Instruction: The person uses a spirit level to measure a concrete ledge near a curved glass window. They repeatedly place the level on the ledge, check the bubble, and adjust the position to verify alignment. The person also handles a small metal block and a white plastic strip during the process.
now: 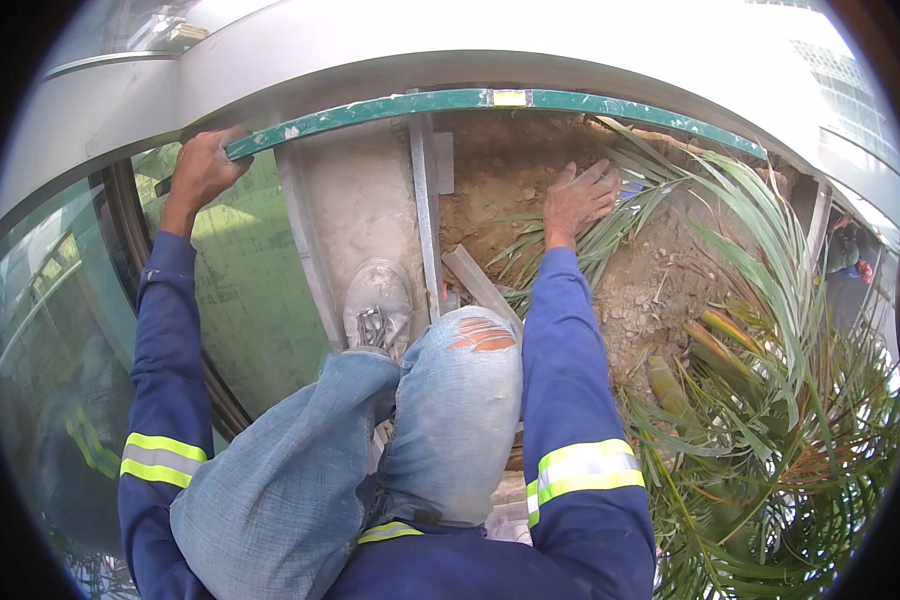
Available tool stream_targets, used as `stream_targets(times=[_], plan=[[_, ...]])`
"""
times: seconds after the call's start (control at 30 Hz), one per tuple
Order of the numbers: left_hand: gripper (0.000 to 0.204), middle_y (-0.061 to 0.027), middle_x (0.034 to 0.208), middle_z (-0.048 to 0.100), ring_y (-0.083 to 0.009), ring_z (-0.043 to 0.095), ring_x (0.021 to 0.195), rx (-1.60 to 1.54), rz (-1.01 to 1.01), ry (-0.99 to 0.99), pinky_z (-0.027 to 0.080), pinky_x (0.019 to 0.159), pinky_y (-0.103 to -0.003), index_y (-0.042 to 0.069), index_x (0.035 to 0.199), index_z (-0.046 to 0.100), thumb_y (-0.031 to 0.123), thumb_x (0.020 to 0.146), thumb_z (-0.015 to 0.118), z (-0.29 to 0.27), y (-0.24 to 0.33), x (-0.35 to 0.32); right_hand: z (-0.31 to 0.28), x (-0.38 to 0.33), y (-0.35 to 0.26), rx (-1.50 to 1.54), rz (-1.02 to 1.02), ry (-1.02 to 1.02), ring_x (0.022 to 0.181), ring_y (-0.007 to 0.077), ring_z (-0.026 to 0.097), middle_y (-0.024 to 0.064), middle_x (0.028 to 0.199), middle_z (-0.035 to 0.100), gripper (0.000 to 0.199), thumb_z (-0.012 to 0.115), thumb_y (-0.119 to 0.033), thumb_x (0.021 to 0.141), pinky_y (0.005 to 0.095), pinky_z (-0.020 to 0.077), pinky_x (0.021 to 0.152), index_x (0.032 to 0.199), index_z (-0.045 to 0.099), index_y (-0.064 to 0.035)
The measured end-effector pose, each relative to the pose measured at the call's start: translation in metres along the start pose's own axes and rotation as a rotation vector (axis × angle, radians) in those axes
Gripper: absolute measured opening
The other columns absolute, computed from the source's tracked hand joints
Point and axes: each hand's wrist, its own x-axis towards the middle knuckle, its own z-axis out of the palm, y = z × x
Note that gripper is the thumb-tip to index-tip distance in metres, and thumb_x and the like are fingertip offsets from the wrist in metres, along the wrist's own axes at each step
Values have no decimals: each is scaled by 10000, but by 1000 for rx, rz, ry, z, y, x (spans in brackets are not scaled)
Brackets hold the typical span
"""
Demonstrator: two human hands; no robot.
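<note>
A long green spirit level [390, 108] with a yellowish vial window at its middle spans the far side, tight against the pale wall. My left hand [206, 170] is closed round its left end. Below the level's right half, my right hand [578, 202] reaches over the soil with fingers stretched out. It touches or hovers just above the green palm fronds [660, 185]; contact is hard to make out. Between two straight metal edge strips [425, 200] lies a pale, plastered or concrete strip [355, 200], and my dusty shoe [378, 300] rests on its near end.
A palm plant [740, 480] fills the right side, its fronds arching over bare soil [630, 300]. Left of the strip is a greenish glass panel [255, 270] with a dark frame. A loose flat offcut [480, 280] lies beside my knee. The white wall [450, 30] closes the far side.
</note>
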Motion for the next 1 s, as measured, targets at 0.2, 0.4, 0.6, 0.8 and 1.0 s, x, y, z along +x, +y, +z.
stream_targets(times=[0.2, 0.4, 0.6, 0.8, 1.0], plan=[[314, -170, 931, 741, -390, 702, 866, -1, -13, -12, 550, 766, -464, 123, 1114, 759, 260, 832, 741, 2, -3, -6, 12, -12, -5, 24, 31, 33, 1462, 455, 331, 286, 1547, 370, 704, 600, -357, 1003, 589, 272, 1180, 1547, 366, 23], [279, -153, 949, 752, -369, 719, 888, 7, -18, -25, 564, 784, -446, 122, 1096, 765, 249, 848, 742, -4, 2, -5, 21, -12, -3, 119, 65, 37, 1472, 421, 290, 246, 1571, 335, 707, 614, -332, 951, 595, 228, 1159, 1544, 383, -26], [294, -152, 966, 754, -358, 722, 875, -26, -36, -28, 563, 778, -430, 114, 1109, 765, 253, 850, 748, -1, -2, -5, 17, -12, -4, 125, 63, 38, 1460, 417, 304, 236, 1561, 342, 710, 607, -345, 950, 593, 223, 1156, 1546, 379, -34], [296, -152, 964, 755, -352, 726, 876, -7, -57, -62, 567, 784, -415, 114, 1120, 765, 259, 863, 747, -3, 2, -3, 7, -7, -4, 98, 53, -67, 1491, 457, 265, 300, 1593, 278, 736, 573, -336, 996, 592, 238, 1164, 1575, 287, 20], [310, -147, 1009, 755, -353, 724, 908, -23, -61, -65, 568, 805, -409, 109, 1131, 763, 249, 855, 752, -2, -4, -6, 12, -9, -3, 126, 58, -65, 1488, 460, 265, 302, 1594, 275, 738, 572, -335, 992, 610, 237, 1150, 1574, 288, 19]])
